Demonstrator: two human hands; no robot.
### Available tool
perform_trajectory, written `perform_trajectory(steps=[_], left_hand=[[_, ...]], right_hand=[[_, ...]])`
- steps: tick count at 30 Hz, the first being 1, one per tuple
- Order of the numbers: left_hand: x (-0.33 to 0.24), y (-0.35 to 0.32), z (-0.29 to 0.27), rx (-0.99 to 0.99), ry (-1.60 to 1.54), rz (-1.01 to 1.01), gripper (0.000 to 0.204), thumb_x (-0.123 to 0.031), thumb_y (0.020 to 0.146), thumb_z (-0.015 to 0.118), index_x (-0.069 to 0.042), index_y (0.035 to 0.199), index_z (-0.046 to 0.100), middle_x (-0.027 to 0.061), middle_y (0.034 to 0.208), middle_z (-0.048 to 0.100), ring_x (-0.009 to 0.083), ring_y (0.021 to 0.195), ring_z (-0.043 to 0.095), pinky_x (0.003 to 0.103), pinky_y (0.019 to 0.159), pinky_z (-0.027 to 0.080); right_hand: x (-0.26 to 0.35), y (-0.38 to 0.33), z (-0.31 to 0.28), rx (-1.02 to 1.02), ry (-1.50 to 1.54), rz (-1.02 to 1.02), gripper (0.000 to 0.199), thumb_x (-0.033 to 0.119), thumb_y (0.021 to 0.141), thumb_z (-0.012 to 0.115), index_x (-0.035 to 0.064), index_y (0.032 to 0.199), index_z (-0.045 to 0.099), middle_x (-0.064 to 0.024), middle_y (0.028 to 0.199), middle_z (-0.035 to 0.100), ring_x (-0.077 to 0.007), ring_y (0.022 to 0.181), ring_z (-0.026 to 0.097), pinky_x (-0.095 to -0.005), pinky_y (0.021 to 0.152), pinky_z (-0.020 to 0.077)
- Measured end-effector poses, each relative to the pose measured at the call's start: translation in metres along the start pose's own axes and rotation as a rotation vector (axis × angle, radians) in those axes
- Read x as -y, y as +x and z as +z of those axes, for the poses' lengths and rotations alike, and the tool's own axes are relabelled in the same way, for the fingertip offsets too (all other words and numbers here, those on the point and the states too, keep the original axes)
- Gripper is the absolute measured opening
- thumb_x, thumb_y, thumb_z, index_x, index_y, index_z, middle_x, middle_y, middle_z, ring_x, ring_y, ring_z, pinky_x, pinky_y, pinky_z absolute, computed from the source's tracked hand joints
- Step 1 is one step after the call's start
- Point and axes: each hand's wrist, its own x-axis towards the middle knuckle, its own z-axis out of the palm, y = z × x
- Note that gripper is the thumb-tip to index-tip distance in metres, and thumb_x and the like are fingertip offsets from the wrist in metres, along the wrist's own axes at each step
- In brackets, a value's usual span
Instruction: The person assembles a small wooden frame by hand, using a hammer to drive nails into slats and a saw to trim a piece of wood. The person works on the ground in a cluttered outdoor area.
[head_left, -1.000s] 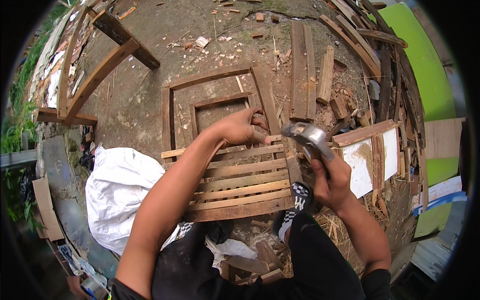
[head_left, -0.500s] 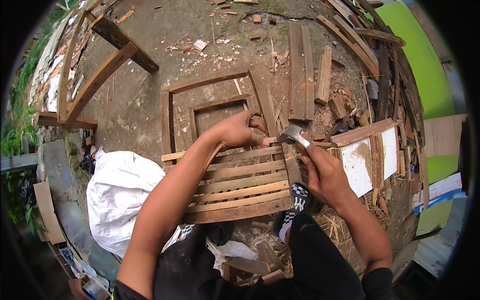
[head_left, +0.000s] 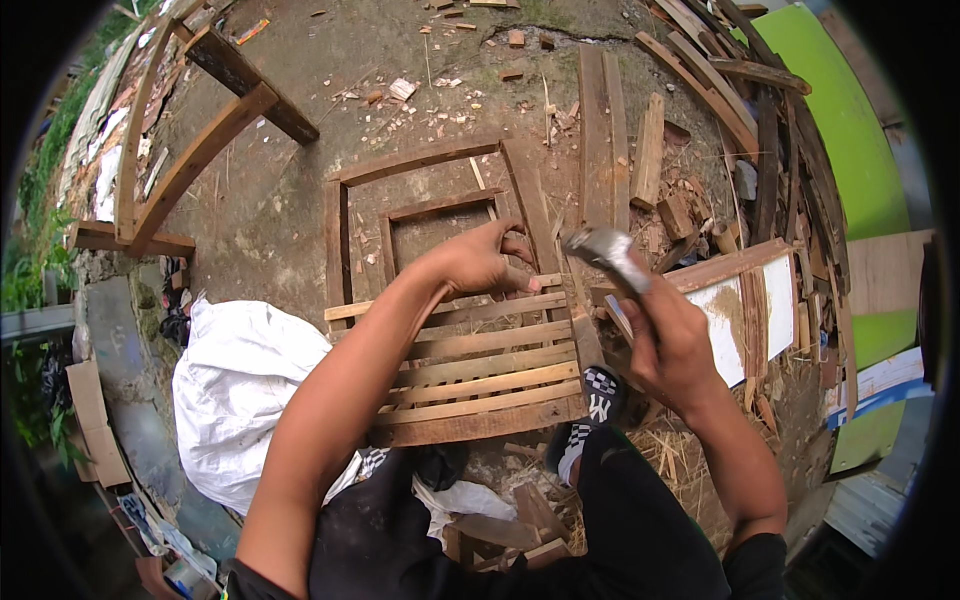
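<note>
A slatted wooden frame (head_left: 480, 424) lies across in front of my legs, its narrow slats side by side with gaps between them. My left hand (head_left: 485, 262) grips the right end of the farthest slat (head_left: 350, 311), thumb on top and fingers curled beyond it; whether a nail is there I cannot make out. My right hand (head_left: 672, 345) is closed round a hammer (head_left: 606, 246) with a metal head, raised to the right of the slat's end and apart from it. The hammer is slightly blurred.
Two rectangular wooden frames (head_left: 420, 161) lie on the ground beyond. Left are a white sack (head_left: 245, 390) and a wooden stand (head_left: 205, 165). Long boards (head_left: 595, 145), a white panel (head_left: 712, 335) and piled timber (head_left: 775, 170) lie right. My shoe (head_left: 600, 392) is beside the slatted frame.
My right hand has lifted the hammer up and to the right, away from the slat's end. My left hand stays on the slat.
</note>
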Motion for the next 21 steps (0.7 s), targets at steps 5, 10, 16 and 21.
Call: perform_trajectory(steps=[5,10,16,21], left_hand=[[0.002,0.008,-0.003,-0.032,-0.037,0.065,0.107,-0.007,0.077,0.093,0.006,0.158,0.026,0.0179,0.13,0.065,0.0218,0.092,0.071,0.034,0.071,0.061],[0.007,0.006,-0.005,-0.012,-0.027,0.038,0.111,-0.013,0.079,0.093,0.007,0.16,0.021,0.0168,0.131,0.066,0.0212,0.099,0.07,0.033,0.077,0.059],[0.015,0.01,-0.006,0.009,-0.019,0.039,0.112,-0.016,0.08,0.093,0.007,0.162,0.021,0.0151,0.131,0.066,0.0188,0.104,0.068,0.032,0.08,0.058],[-0.001,0.003,0.0,0.013,-0.017,0.01,0.111,-0.017,0.08,0.093,0.005,0.162,0.022,0.0152,0.134,0.066,0.0189,0.105,0.067,0.032,0.081,0.057]], right_hand=[[-0.016,-0.013,0.019,-0.155,0.083,-0.243,0.058,-0.01,0.089,0.063,-0.0115,0.145,0.05,-0.032,0.127,0.068,-0.0419,0.084,0.075,-0.043,0.069,0.0618],[-0.001,-0.002,0.01,0.127,-0.028,0.034,0.063,-0.006,0.09,0.069,-0.0052,0.149,0.049,-0.0252,0.123,0.071,-0.0391,0.082,0.074,-0.0424,0.069,0.0611],[0.006,-0.011,0.01,0.041,-0.051,0.0,0.067,0.0,0.094,0.066,0.0124,0.157,0.048,-0.018,0.098,0.07,-0.0366,0.074,0.07,-0.0489,0.064,0.0572],[-0.011,-0.008,0.012,0.013,0.013,0.029,0.07,0.0,0.094,0.067,0.0122,0.159,0.045,-0.0182,0.089,0.067,-0.0385,0.07,0.067,-0.0485,0.063,0.0559]])
